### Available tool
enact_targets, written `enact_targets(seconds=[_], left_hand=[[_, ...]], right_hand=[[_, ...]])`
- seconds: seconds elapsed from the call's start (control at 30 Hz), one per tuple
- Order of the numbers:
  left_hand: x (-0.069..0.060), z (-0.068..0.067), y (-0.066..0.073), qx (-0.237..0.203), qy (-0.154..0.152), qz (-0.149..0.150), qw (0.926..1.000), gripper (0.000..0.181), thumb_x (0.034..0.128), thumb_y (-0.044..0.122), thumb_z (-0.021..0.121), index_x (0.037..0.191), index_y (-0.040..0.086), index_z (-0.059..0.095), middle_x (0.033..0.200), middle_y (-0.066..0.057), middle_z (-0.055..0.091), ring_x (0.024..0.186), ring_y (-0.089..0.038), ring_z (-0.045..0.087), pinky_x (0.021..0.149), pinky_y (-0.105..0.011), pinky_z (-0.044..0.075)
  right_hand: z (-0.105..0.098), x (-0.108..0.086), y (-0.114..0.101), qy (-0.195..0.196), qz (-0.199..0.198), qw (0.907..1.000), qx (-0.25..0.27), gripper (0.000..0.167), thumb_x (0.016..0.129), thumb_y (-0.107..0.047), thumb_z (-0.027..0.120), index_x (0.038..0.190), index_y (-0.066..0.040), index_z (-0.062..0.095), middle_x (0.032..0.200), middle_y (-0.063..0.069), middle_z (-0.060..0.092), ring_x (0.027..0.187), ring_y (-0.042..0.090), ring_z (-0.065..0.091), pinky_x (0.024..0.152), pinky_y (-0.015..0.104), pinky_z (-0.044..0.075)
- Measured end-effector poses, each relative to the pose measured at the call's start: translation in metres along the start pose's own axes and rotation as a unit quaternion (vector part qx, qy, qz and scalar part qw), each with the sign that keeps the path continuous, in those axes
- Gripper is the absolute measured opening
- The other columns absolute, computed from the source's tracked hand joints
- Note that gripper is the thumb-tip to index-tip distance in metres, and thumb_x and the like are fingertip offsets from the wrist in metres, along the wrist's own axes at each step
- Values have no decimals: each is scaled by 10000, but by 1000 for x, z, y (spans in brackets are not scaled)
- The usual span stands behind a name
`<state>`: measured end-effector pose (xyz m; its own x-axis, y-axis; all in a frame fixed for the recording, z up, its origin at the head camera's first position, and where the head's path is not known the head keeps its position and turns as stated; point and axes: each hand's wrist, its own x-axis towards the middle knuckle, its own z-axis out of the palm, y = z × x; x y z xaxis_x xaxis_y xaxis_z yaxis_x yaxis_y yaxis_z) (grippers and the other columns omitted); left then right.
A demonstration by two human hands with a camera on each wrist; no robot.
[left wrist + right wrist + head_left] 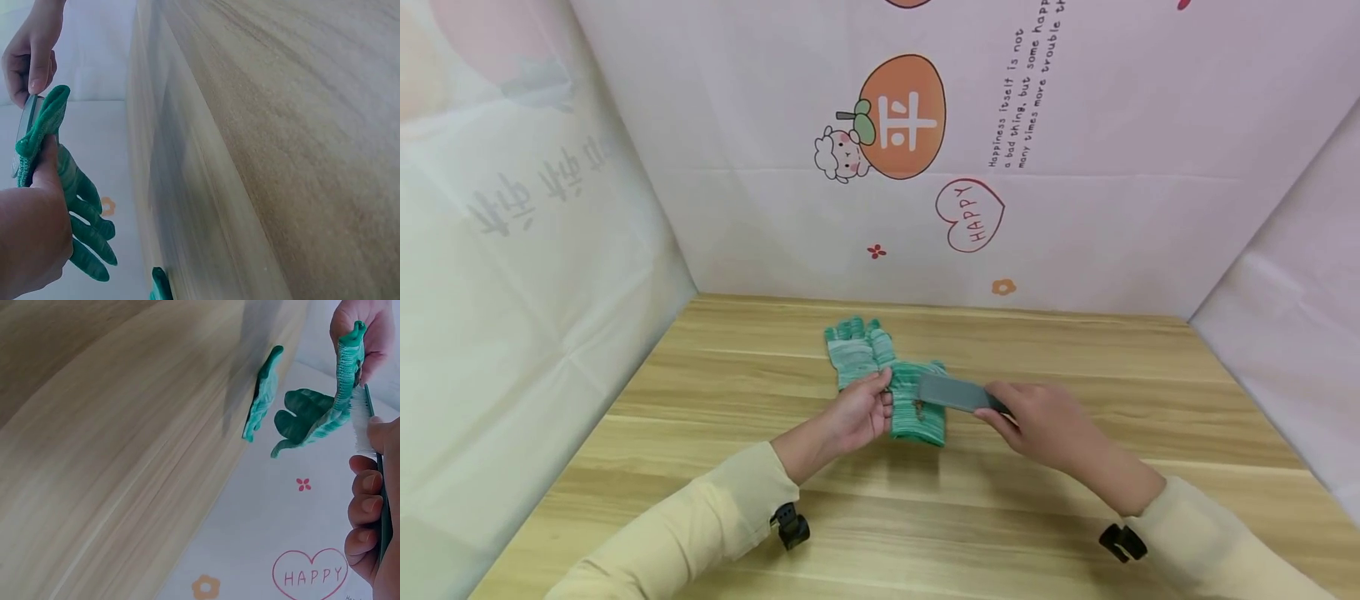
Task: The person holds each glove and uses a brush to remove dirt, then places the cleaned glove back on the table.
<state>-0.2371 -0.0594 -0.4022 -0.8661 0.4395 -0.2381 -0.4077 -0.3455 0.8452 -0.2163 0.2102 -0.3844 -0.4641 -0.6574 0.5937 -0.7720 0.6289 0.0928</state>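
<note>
My left hand [859, 412] pinches a green striped knit glove [917, 425] by its side, above the table. A small brown stain [919, 407] shows on the cuff. In the left wrist view, the coated fingers of this glove [90, 228] dangle below the hand. My right hand [1048, 421] grips a brush [955, 392] with a flat grey back. Its white bristles [360, 422] touch the glove's cuff in the right wrist view. Behind the left hand, a second green glove [853, 354] lies on the table, fingers pointing away.
The wood-grain table [1075, 508] extends around both hands. White printed sheeting [775, 233] stands along its back edge and both sides. Each wrist wears a dark strap, one of them a black band [790, 525] on the left sleeve.
</note>
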Motion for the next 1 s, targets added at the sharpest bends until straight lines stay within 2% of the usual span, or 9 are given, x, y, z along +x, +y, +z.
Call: enact_targets(seconds=[0.3,0.43,0.6,0.73,0.83,1.0], left_hand=[[-2,1,3,-54,77,-38,9999,211,1087,270,292,922,141,314,693,45,362,584,-80,312,553,-218,270],[-1,1,4,-20,69,-28,10000,219,1087,280,292,920,142,327,703,46,371,589,-80,322,556,-216,274],[0,3,2,-66,-8,-10,10000,217,1086,281,297,927,137,329,704,42,363,584,-85,304,558,-220,257],[0,4,1,-119,-65,1,9999,219,1086,282,300,929,136,348,701,43,369,582,-84,303,557,-219,255],[0,4,2,-125,43,13,9999,221,1086,273,302,912,139,333,700,41,358,586,-85,295,557,-220,248],[-1,1,2,-142,85,13,9999,217,1090,257,285,910,136,308,703,35,339,592,-93,275,564,-229,239]], right_hand=[[-5,-7,5,-74,150,9998,-87,472,1009,-515,426,872,-92,585,603,-139,413,478,-21,309,409,175,230],[-6,-3,3,12,235,9997,-5,485,1010,-530,402,880,-97,580,614,-139,386,478,-15,296,409,179,220],[0,9,-4,2,68,9999,146,496,1017,-535,354,848,-111,549,625,-127,364,479,4,297,416,189,224],[5,10,-7,-98,-64,9996,254,355,989,-437,543,832,-118,537,610,-141,348,474,-13,288,416,177,209],[6,6,-6,-116,-95,9994,322,286,933,-355,660,844,-105,552,609,-138,369,473,-17,296,417,168,213],[2,-1,-2,-206,-81,9989,404,292,955,-378,625,851,-113,560,618,-147,386,480,-30,300,424,152,226]])
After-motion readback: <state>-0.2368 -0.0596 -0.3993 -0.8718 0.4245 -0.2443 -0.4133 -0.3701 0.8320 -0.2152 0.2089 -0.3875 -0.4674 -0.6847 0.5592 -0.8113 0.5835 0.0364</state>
